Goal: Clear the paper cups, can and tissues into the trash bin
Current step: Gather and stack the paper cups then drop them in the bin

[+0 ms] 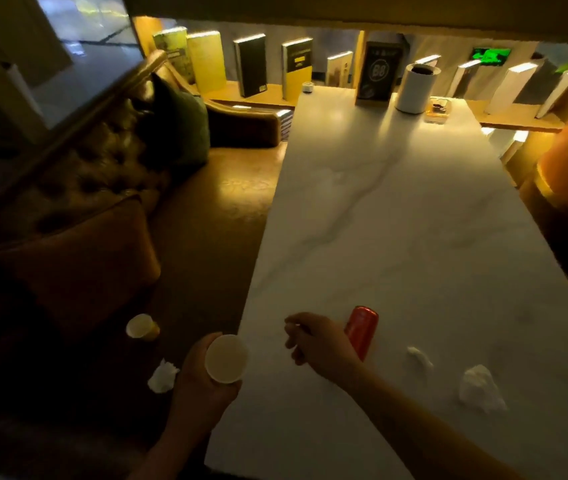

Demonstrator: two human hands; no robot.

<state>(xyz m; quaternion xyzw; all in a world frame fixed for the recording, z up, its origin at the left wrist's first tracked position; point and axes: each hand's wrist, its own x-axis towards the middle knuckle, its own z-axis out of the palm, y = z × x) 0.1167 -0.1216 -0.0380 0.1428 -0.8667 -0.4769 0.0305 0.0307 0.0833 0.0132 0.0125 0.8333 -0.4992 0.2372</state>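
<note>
Paper cup (226, 358) in left hand (203, 379); right hand (320, 344) loose, empty, w/ red can (361, 332) just beside.

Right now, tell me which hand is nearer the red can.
Right. The right hand hovers over the table just left of the can, nearly touching it, fingers loosely curled. The left hand is farther left, off the table edge, holding a paper cup.

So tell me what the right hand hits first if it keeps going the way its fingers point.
The right hand points left across the table. Nothing lies ahead before the edge; beyond it comes the paper cup in the left hand, though depth is unclear.
</note>
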